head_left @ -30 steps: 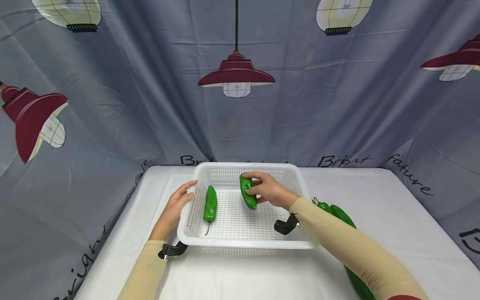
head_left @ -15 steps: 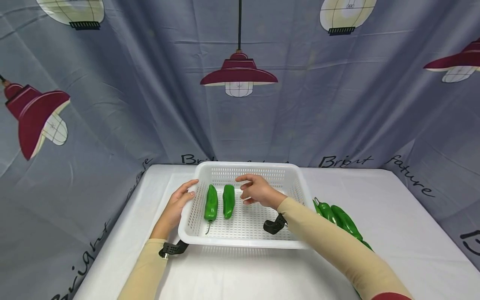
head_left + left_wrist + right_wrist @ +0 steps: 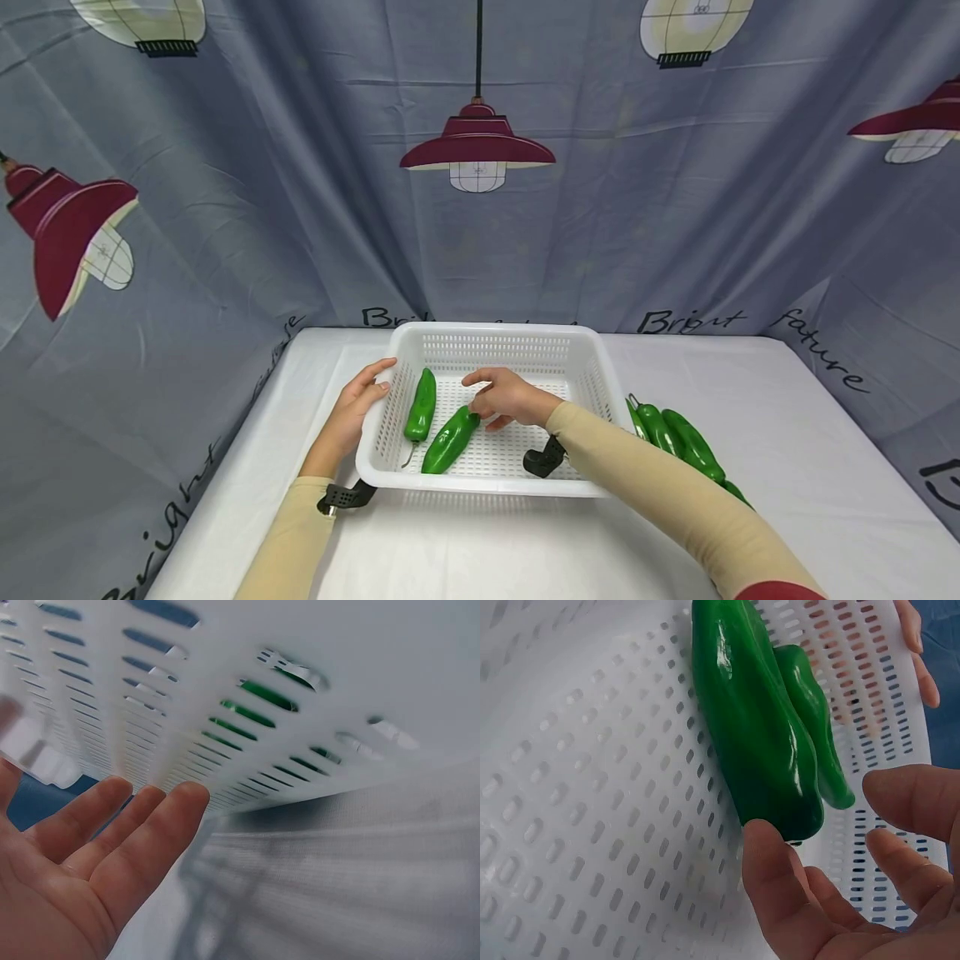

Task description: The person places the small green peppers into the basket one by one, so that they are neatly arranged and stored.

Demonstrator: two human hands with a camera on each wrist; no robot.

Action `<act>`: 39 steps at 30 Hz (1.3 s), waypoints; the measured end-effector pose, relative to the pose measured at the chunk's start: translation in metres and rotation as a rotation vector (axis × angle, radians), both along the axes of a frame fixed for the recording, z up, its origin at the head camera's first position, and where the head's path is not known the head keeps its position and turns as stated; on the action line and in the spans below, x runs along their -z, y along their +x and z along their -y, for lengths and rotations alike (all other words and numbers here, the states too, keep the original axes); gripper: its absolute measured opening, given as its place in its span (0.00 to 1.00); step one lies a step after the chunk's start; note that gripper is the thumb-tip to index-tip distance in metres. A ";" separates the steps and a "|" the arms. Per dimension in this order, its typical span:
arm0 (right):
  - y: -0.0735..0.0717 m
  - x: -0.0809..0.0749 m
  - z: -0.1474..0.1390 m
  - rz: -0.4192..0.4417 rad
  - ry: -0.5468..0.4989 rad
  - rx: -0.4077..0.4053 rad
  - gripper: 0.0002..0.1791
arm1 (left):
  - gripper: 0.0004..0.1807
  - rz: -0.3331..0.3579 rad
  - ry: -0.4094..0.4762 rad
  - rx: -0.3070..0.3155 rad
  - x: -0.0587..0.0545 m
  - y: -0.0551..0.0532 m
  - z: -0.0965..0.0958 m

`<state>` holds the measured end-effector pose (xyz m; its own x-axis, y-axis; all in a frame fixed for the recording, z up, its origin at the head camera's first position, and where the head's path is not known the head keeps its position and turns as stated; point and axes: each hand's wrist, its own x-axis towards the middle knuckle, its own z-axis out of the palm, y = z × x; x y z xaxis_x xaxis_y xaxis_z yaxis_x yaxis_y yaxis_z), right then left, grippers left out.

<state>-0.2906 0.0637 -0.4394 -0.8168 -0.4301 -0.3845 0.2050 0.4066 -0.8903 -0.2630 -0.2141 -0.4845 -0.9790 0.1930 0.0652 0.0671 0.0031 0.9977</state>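
We see a green pepper (image 3: pixel 448 443) lying aslant on the slotted floor of a white basket (image 3: pixel 487 487), left of its middle, its far end meeting the right hand (image 3: pixel 513 397). That hand's fingers (image 3: pixel 769 862) are spread and loosely bent, gripping nothing; in the right wrist view one tip touches the pepper's end. Just to the left we find a second, slimmer pepper (image 3: pixel 422 408), its stem toward the basket's near side. The left hand (image 3: pixel 352 412) rests at the left rim, its fingers extended and touching the outside of the wall. Right of the basket, we notice several more peppers (image 3: pixel 693 446) on the white surface (image 3: pixel 480 550), partly hidden by the right sleeve (image 3: pixel 660 492). Both wrists carry a black strap. Behind, we have a blue-grey curtain (image 3: pixel 600 233) printed with red lamps and dark lettering.
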 end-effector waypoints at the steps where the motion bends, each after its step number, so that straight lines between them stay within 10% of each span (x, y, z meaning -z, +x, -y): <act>1: 0.000 0.000 0.000 0.000 0.000 -0.005 0.32 | 0.27 0.002 0.002 0.000 0.000 0.000 0.000; 39: 0.000 0.009 0.023 0.039 0.093 -0.146 0.24 | 0.27 -0.014 -0.009 -0.004 0.000 0.001 0.000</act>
